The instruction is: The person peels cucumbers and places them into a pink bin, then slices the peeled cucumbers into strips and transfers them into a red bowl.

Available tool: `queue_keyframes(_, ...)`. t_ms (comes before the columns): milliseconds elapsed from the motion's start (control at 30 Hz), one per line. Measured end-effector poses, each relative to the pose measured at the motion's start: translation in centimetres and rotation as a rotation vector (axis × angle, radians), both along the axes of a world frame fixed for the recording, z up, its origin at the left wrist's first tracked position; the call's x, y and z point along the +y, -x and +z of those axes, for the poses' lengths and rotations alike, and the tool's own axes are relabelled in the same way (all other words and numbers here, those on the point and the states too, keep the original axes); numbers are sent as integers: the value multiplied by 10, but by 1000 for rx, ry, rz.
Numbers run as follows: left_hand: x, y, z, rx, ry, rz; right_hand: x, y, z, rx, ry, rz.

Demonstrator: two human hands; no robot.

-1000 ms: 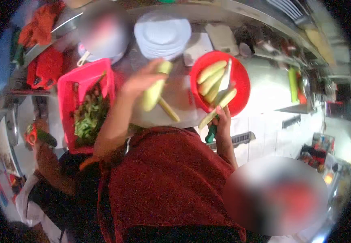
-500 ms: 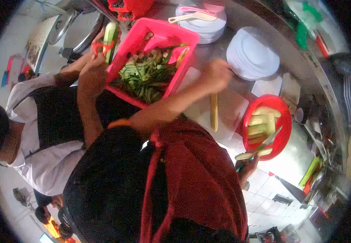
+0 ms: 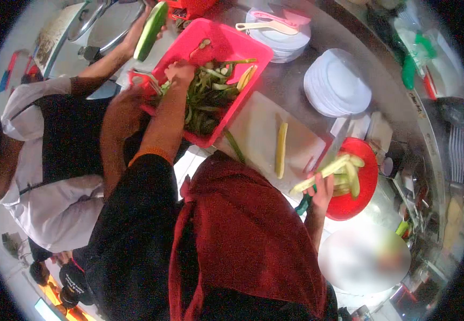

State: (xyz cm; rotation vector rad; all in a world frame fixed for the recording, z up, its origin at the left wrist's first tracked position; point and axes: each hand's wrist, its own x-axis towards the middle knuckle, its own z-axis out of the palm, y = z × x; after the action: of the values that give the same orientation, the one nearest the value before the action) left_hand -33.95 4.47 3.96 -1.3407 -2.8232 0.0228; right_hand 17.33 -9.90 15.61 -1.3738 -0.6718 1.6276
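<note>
My left hand (image 3: 181, 73) reaches into the pink tub (image 3: 204, 140), at the left part of a heap of green peels and scraps (image 3: 210, 88); its fingers are blurred. My right hand (image 3: 323, 191) is closed around a green-handled knife (image 3: 303, 205) and a pale peeled cucumber piece (image 3: 328, 168), at the left edge of the red bowl (image 3: 367, 184). More peeled pieces (image 3: 351, 179) lie in the bowl. One long pale piece (image 3: 281, 150) rests on the white cutting board (image 3: 258, 125) between my hands.
At the left, a co-worker's hands hold a green cucumber (image 3: 151, 32) and a red-handled peeler (image 3: 145, 79) close to my left arm. White plates (image 3: 338, 83) and a second stack (image 3: 282, 40) with spatulas (image 3: 266, 27) stand behind the board. A green strip (image 3: 234, 145) hangs over the board's edge.
My left hand has moved left from above the board into the tub. My right hand has moved slightly up and left with the knife. The co-worker's cucumber and peeler are now farther apart.
</note>
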Motion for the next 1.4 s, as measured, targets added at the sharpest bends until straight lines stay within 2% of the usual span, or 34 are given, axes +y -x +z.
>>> queue_keyframes(67, 0, 6, -10, 16, -23, -74, -2, -3, -3, -9, 22, 51)
queue_keyframes(133, 15, 23, -28, -207, 207, 29, -9, 6, -2, 48, -12, 3)
queue_keyframes(167, 12, 20, -15, -45, 261, -139, -9, 13, 1, 29, -12, -65)
queue_keyframes(200, 6, 11, 0, -37, 262, -145, -10, 12, -2, 36, -11, -72)
queue_keyframes(267, -7, -9, 23, 29, 134, -33, -15, 9, -8, 55, -16, -82)
queue_keyframes(300, -10, -5, 20, 37, 134, -46, -15, 8, -7, 61, -16, -96)
queue_keyframes(367, -22, 11, 8, -17, 3, -263, -16, 6, -2, 30, 35, -114)
queue_keyframes(400, -30, -1, 18, -18, 5, -269, -16, 4, -3, 29, 37, -120)
queue_keyframes(467, -46, -40, 68, -108, -422, -35, -14, 1, -5, 41, 23, -113)
queue_keyframes(500, -46, -52, 90, -116, -496, -125, -12, 0, -4, 40, 23, -111)
queue_keyframes(533, -41, -56, 97, -117, -497, -121, -10, -1, -2, 19, 31, -93)
queue_keyframes(600, -28, -60, 114, 76, -891, -389, -4, -3, -1, -1, 33, -68)
queue_keyframes(733, -22, -94, 203, 56, -944, -413, 4, -6, 3, -24, -30, -18)
queue_keyframes(767, -24, -100, 227, 64, -1050, -419, 5, -6, 6, -5, -49, 17)
queue_keyframes(800, -24, -105, 238, 69, -1151, -424, 5, -5, 6, -9, -46, 11)
queue_keyframes(833, -22, -112, 239, 61, -1145, -426, 4, -4, 5, -8, -50, -13)
queue_keyframes(900, -20, -128, 236, -468, -1538, -292, -1, -7, 5, -14, -46, -33)
queue_keyframes(967, 19, -107, 166, -887, -1578, -373, 0, -9, 2, 23, -21, 30)
queue_keyframes(1000, 21, -110, 152, -882, -1581, -368, -1, -7, 3, 23, -21, 36)
queue_keyframes(1067, 32, -122, 142, -1939, -1477, 92, -1, 2, 7, 10, 52, -60)
queue_keyframes(1100, 32, -125, 160, -1948, -1475, 74, 0, 3, 10, 28, -11, -15)
queue_keyframes(1167, 13, -127, 186, -2184, -1184, 197, 0, 4, 18, 10, 25, -34)
queue_keyframes(1200, 11, -126, 179, -2181, -1183, 205, -1, 4, 20, -3, 59, -37)
queue_keyframes(1267, 13, -120, 154, -2413, -1132, 13, -1, -1, 9, -3, 68, -22)
queue_keyframes(1300, 10, -124, 145, -2424, -1104, 153, 2, 0, 8, -14, 39, -46)
queue_keyframes(1367, -1, -137, 125, -2359, -1052, 102, 1, 3, 9, -25, 14, -83)
queue_keyframes(1400, -10, -151, 134, -2291, -1010, 59, 2, 5, 11, -14, -17, -91)
